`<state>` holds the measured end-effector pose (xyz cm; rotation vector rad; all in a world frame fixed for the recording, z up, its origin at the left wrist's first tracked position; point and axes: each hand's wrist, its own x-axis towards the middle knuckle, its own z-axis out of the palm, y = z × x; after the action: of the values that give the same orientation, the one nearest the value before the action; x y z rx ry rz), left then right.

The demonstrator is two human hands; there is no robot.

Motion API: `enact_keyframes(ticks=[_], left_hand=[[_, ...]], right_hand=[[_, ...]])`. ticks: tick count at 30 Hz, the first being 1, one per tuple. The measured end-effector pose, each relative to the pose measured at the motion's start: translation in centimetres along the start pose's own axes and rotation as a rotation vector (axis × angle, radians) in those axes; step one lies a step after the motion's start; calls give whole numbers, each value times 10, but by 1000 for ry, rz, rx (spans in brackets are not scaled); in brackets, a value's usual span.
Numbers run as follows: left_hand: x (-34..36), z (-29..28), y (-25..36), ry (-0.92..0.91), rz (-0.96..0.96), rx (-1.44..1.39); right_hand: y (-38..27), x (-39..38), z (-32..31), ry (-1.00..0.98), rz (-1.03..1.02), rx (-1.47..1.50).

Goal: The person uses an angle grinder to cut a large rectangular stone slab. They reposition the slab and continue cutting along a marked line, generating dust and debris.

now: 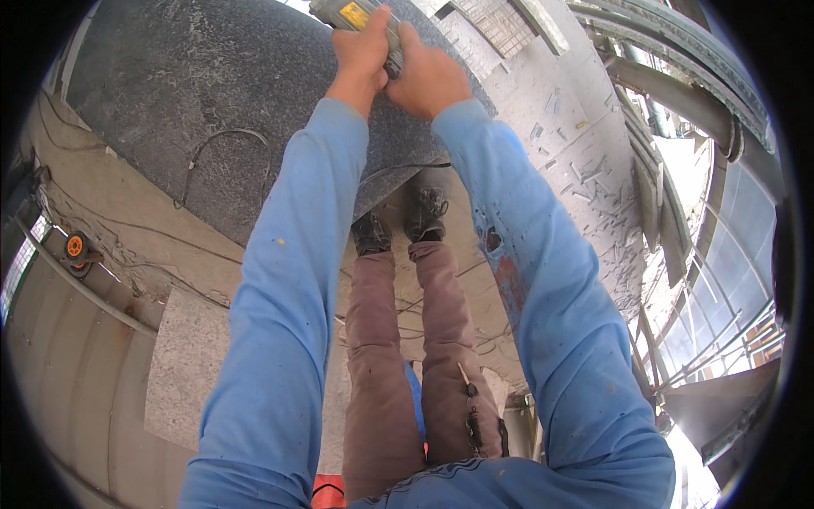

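Observation:
At the far edge of the view, both my hands are closed around a grey corded power tool (330,10) with a yellow label. My left hand (359,58) wraps its near side, thumb pointing forward. Pressed close beside it, my right hand (431,78) grips the tool from the right. The tool's front end is cut off by the frame, so its working part is hidden. Under the hands lies a large dark grey speckled stone slab (170,93). A thin black cable (227,133) loops across the slab and passes under my arms.
A light board (585,144) strewn with small offcuts lies to the right. Metal pipes (678,102) and racks stand beyond it. An orange-hubbed wheel (76,246) is at the left. Cables trail over the dusty floor, near a pale stone piece (186,369).

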<state>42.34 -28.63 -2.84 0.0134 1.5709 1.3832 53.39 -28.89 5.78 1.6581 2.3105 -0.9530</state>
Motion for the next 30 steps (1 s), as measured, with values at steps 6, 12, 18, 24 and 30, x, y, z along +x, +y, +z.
enact_keyframes(ticks=[6, 12, 18, 24, 30], left_hand=[[6, 2, 4, -30, -61, 2], [10, 8, 11, 19, -23, 2], [31, -6, 14, -23, -70, 38], [39, -1, 16, 8, -45, -7], [31, 0, 21, 18, -72, 16]], right_hand=[[6, 9, 7, 16, -2, -26], [8, 17, 15, 103, -54, -26], [-9, 29, 7, 11, 2, 243], [-8, 40, 9, -6, -25, 218], [-11, 33, 5, -2, -11, 202]])
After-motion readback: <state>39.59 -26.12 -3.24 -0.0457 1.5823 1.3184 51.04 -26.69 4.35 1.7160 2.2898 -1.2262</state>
